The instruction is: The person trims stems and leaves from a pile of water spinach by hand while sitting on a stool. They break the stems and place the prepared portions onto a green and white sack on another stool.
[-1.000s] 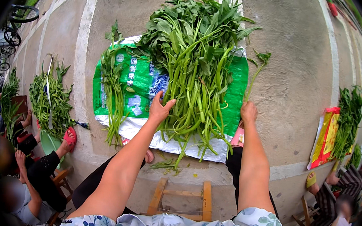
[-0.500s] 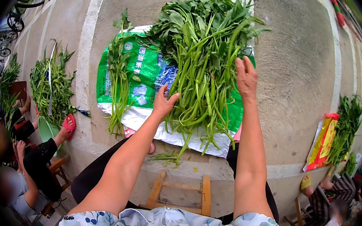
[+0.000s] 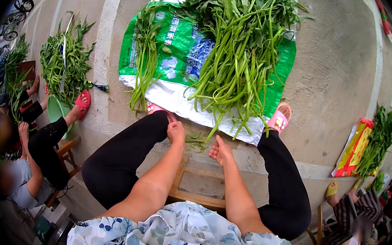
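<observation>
**Inspector:** Report the hands' position.

**Assistant:** Both have withdrawn from the pile. A second ago they were stretched out over the big heap of long-stemmed greens [image 3: 238, 55]; now the left hand [image 3: 176, 132] and the right hand [image 3: 220, 152] sit low between the knees, just short of the near edge of the green and white sack [image 3: 174, 49] spread on the concrete pavement [image 3: 332, 79].

**Inspector:** State of each grip?

**Assistant:** The left hand is curled, knuckles up, at the sack's near edge; whether anything is pinched inside it I cannot tell. The right hand lies open, palm up, fingers loose, carrying nothing.

**Inspector:** And the greens?

**Assistant:** The heap lies along the right side of the sack, stems pointing toward the near edge, some overhanging it. A thinner bundle [image 3: 145, 56] lies by the left edge. A few loose scraps [image 3: 196, 141] lie on the pavement between the two hands, just off the near edge.

**Inspector:** What does the withdrawal mean?

**Assistant:** In my judgement, no stems came away with the hands; the sorting of this heap looks barely begun, with only the thin bundle set apart.

**Inspector:** Surroundings?

**Assistant:** A wooden stool [image 3: 197, 184] under the person. Other people sit at both sides with their own greens [image 3: 65, 62].
</observation>
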The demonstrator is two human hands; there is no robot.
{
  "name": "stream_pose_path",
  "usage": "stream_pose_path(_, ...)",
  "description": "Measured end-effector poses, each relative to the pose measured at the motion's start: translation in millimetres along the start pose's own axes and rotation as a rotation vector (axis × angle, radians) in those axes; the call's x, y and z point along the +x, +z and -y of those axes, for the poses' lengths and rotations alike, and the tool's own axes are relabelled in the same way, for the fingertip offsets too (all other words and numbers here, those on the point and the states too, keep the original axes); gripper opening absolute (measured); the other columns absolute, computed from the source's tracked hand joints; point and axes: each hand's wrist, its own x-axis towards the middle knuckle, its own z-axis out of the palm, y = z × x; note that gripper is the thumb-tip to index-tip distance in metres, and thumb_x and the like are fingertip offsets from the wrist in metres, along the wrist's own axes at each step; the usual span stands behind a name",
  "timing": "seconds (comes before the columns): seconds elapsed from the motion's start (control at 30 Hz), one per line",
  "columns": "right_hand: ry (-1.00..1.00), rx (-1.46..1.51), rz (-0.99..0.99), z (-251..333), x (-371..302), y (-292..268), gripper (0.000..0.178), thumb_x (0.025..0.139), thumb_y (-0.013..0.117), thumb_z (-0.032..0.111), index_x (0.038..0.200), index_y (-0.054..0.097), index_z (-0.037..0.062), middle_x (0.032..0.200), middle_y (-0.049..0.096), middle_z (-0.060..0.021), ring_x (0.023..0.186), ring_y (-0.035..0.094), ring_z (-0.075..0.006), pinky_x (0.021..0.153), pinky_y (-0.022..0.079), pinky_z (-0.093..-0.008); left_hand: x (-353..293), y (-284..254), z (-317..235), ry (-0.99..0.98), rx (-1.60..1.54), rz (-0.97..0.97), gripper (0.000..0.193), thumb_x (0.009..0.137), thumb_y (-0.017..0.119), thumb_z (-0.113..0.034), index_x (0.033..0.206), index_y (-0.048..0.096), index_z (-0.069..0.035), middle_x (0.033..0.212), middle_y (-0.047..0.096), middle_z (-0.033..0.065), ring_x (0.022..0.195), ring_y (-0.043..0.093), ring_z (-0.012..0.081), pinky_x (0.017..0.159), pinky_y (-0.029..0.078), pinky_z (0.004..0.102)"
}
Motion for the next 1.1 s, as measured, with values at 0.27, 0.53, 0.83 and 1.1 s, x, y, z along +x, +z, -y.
stream_pose_path(0.27, -0.374, 0.266, -0.179, 20, 59, -8, 0.025, 0.084, 0.054, 0.018, 0.103, 0.044, 0.0056, 0.084, 0.056, -0.0078, 0.069, 0.054, -0.019, 0.056, 0.048, -0.0354, -46, -51, -3, 0.875, 0.963, 0.502, 0.088, 0.054, 0.077, -0.026, 0.126, 0.031, -0.009, 0.133, 0.024, 0.0147, 0.118, 0.03, 0.032, 0.095, 0.031, 0.0403)
stream_pose_path(0.53, -0.44, 0.416, 0.081, 46, 14, 9, 0.012, 0.084, 0.051, 0.013, 0.094, 0.052, 0.0067, 0.087, 0.06, -0.005, 0.077, 0.057, -0.0176, 0.066, 0.047, -0.0331, -55, -31, 7, 1.15, 1.078, 0.644, 0.085, 0.052, 0.077, -0.023, 0.126, 0.036, -0.02, 0.135, 0.022, 0.0135, 0.12, 0.026, 0.0362, 0.096, 0.027, 0.0451)
stream_pose_path(0.83, -0.484, 0.354, 0.06, 52, 12, 3, 0.017, 0.083, 0.052, 0.011, 0.099, 0.052, 0.0054, 0.094, 0.059, -0.007, 0.082, 0.057, -0.0194, 0.074, 0.047, -0.0318, -28, -9, 36, 1.045, 0.575, 0.672, 0.023, 0.06, 0.059, 0.0, 0.081, 0.061, -0.008, 0.101, 0.052, 0.0088, 0.091, 0.05, 0.0281, 0.075, 0.043, 0.0352)
stream_pose_path(1.1, -0.43, -0.198, 0.024, 39, 25, -23, 0.025, 0.079, 0.061, 0.022, 0.097, 0.057, 0.0061, 0.088, 0.059, -0.0035, 0.075, 0.054, -0.0126, 0.064, 0.046, -0.027, -13, -15, 1, 0.734, 0.398, 0.638, 0.012, 0.063, 0.062, -0.006, 0.075, 0.061, -0.003, 0.069, 0.057, 0.0086, 0.063, 0.057, 0.021, 0.06, 0.046, 0.03)
